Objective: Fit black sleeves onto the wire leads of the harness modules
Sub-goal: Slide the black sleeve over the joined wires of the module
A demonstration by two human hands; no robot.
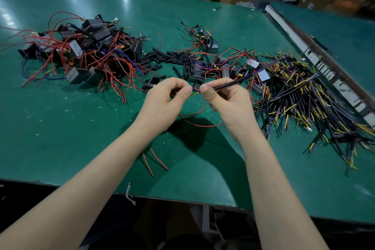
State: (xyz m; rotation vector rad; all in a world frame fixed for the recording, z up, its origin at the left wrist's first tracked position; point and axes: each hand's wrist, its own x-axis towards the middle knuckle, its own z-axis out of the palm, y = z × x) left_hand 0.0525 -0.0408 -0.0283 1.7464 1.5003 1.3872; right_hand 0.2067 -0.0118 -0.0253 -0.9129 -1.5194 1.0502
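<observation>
Green counter (60, 138): module piles toward the far edge, loose black sleeves (162, 58) between them; no containers seen. Near the front edge, left hand (162, 103) pinches a yellow wire tip (194, 93); right hand (225, 103) pinches a long black sleeve (227, 84), mouth at the tip. Advice: keep lead straight, aligned with the bore, feed steadily.

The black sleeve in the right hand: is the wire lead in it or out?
Partly in: a yellow wire lead pinched by the left hand meets the black sleeve at its mouth; depth cannot be told.
</observation>
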